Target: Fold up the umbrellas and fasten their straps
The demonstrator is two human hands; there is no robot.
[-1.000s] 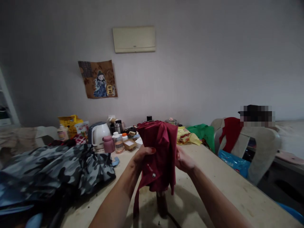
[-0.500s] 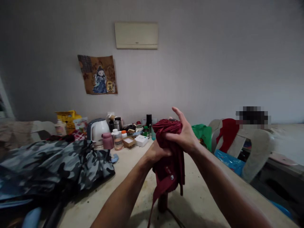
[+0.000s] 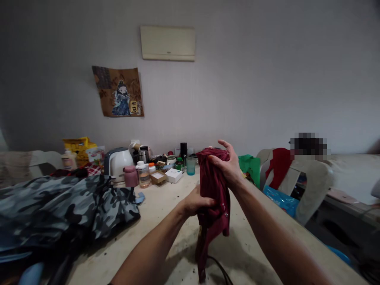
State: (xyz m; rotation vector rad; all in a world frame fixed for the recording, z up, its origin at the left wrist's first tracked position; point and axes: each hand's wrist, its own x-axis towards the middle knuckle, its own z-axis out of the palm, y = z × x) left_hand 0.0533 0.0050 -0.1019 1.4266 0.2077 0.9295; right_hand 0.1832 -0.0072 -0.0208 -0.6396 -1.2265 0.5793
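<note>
A dark red folding umbrella (image 3: 214, 178) stands upright over the table, its canopy gathered in loose folds. My left hand (image 3: 199, 202) is wrapped round its middle, thumb across the front and the other fingers hidden behind the cloth. Higher up, my right hand (image 3: 228, 162) grips the top right side, with the thumb on the front and one finger raised past the top edge. A closing strap (image 3: 204, 249) with a snap hangs from the canopy, and a dark wrist cord (image 3: 221, 269) trails onto the table.
Camouflage cloth (image 3: 74, 202) covers the table's left side. Along the back stand a white kettle (image 3: 120, 164), a pink cup (image 3: 131, 176), a white box (image 3: 173, 175) and a teal cup (image 3: 190, 166). To the right are a green bag (image 3: 251, 168), a blue packet (image 3: 280, 200) and a person (image 3: 308, 146) beyond the chairs.
The umbrella has turned, so the strap and its snap now face further right. My left hand sits slightly lower, and the folds look longer and flatter. The view has shifted a little right.
</note>
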